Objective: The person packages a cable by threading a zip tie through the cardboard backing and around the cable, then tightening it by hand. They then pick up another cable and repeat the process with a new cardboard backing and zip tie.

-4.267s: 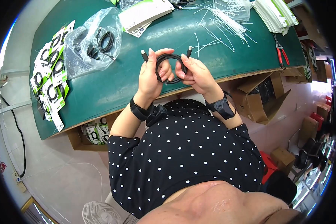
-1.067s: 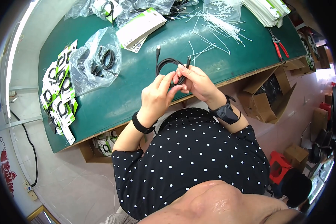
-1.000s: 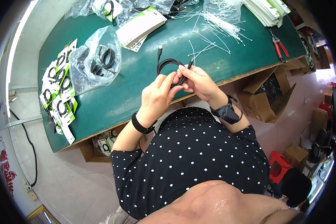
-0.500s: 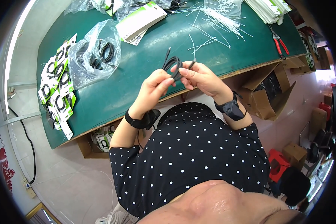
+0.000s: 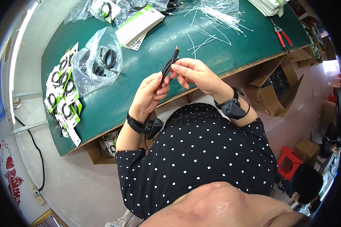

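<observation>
A coiled black cable is held up between my two hands, just above the front edge of the green table. My left hand is closed around the lower part of the coil. The thumb and fingers of my right hand pinch the coil's upper right side. One plug end of the cable sticks up past the fingers. The coil is seen nearly edge-on, and fingers cover part of it. Left of my hands, a clear plastic bag with more coiled black cables lies on the table.
Cable cards are piled at the table's left edge. White zip ties, a white box and a stack of cards lie at the back. Red-handled pliers rest at the right, above an open carton.
The coil has turned from an open loop to nearly edge-on, plug end up. My right hand has shifted slightly left onto its upper side, and my left hand slightly down.
</observation>
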The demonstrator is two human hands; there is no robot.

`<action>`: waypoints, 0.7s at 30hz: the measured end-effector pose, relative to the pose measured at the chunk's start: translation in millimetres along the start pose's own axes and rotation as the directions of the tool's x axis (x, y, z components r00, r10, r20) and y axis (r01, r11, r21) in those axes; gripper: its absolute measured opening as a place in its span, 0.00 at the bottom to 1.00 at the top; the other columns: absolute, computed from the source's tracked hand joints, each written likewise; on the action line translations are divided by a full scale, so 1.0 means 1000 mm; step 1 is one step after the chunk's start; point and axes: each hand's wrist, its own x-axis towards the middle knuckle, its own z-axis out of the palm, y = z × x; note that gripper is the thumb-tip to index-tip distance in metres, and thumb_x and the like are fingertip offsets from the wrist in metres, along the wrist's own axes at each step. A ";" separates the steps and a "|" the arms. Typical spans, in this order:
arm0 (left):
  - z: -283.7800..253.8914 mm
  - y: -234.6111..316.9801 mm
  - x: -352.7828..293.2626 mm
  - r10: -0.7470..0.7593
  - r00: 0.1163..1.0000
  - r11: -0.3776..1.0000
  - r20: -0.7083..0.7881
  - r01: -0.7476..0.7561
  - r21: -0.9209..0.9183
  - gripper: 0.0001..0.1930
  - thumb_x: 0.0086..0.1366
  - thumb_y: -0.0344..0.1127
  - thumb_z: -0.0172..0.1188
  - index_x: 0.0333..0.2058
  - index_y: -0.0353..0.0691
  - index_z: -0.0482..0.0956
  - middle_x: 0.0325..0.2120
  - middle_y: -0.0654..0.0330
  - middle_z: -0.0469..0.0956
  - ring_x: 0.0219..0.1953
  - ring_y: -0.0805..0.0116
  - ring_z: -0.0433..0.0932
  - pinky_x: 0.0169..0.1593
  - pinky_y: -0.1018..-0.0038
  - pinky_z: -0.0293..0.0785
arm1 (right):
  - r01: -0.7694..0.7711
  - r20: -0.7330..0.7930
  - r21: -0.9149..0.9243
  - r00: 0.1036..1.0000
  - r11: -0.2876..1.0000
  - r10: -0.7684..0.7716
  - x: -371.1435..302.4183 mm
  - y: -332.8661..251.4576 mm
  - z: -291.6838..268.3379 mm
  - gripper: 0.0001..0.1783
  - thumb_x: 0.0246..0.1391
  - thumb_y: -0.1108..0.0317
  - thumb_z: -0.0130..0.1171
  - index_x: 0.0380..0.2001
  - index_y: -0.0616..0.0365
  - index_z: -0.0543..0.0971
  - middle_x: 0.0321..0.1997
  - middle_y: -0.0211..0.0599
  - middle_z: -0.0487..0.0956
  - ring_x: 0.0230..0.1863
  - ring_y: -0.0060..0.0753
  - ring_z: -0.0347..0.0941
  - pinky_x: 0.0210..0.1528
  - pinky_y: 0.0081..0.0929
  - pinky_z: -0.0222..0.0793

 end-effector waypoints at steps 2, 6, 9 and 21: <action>-0.001 0.002 -0.001 0.004 1.000 1.000 -0.017 -0.004 0.004 0.13 0.71 0.40 0.49 0.33 0.35 0.73 0.21 0.69 0.64 0.20 0.84 0.56 0.20 0.87 0.49 | -0.008 -0.008 -0.069 1.000 0.998 0.007 -0.002 -0.010 -0.004 0.13 0.60 0.62 0.56 0.41 0.61 0.76 0.35 0.31 0.77 0.29 0.19 0.70 0.30 0.17 0.67; -0.004 0.006 -0.006 -0.033 0.999 0.963 0.028 0.024 0.267 0.14 0.71 0.40 0.49 0.32 0.35 0.75 0.22 0.69 0.64 0.20 0.84 0.57 0.21 0.85 0.51 | 0.457 0.234 -0.888 0.553 0.057 -0.799 -0.003 -0.041 -0.015 0.13 0.52 0.64 0.63 0.40 0.58 0.76 0.35 0.32 0.77 0.35 0.28 0.72 0.38 0.24 0.69; 0.002 0.011 -0.008 -0.120 0.985 0.848 0.121 0.038 0.529 0.14 0.70 0.37 0.50 0.30 0.32 0.76 0.30 0.66 0.66 0.21 0.83 0.60 0.23 0.84 0.56 | 0.699 0.589 -0.702 0.677 0.136 -0.440 -0.009 -0.049 -0.006 0.17 0.45 0.68 0.67 0.39 0.56 0.76 0.37 0.35 0.76 0.42 0.34 0.73 0.46 0.29 0.69; 0.017 0.040 0.011 -0.237 0.900 0.794 0.366 -0.037 0.606 0.14 0.70 0.36 0.50 0.30 0.31 0.77 0.28 0.66 0.66 0.19 0.84 0.61 0.24 0.85 0.58 | 0.087 0.409 -0.210 0.913 0.974 0.007 -0.012 -0.042 -0.033 0.12 0.51 0.74 0.63 0.37 0.63 0.71 0.34 0.40 0.76 0.36 0.30 0.73 0.42 0.29 0.68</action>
